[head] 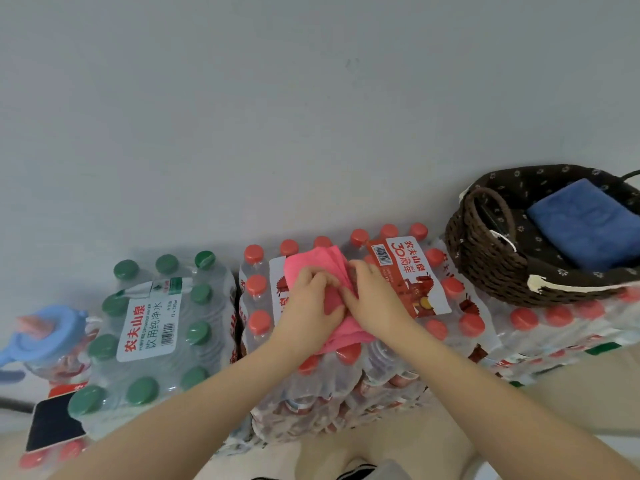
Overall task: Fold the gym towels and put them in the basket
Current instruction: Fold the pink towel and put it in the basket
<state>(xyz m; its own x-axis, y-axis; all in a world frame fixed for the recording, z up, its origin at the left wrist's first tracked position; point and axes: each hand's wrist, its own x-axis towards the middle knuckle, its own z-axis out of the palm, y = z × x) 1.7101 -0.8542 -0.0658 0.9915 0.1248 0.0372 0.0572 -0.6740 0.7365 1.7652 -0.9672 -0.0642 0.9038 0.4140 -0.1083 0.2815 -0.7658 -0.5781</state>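
A pink towel (pixel 323 259), partly folded into layers, lies on top of a shrink-wrapped pack of red-capped water bottles (pixel 446 306) in the middle. My left hand (pixel 308 303) grips its left part with curled fingers. My right hand (pixel 372 296) pinches the towel's layered edge right beside the left hand. At the right, a dark brown woven basket (pixel 485 251) with a flower-print lining stands on another bottle pack. A folded blue towel (pixel 588 223) lies inside it.
A pack of green-capped bottles (pixel 152 337) stands to the left of the red-capped pack. Further left is a jar with a light blue lid (pixel 45 336), and a dark phone-like slab (pixel 55 426) lies at the lower left. A plain grey wall rises behind everything.
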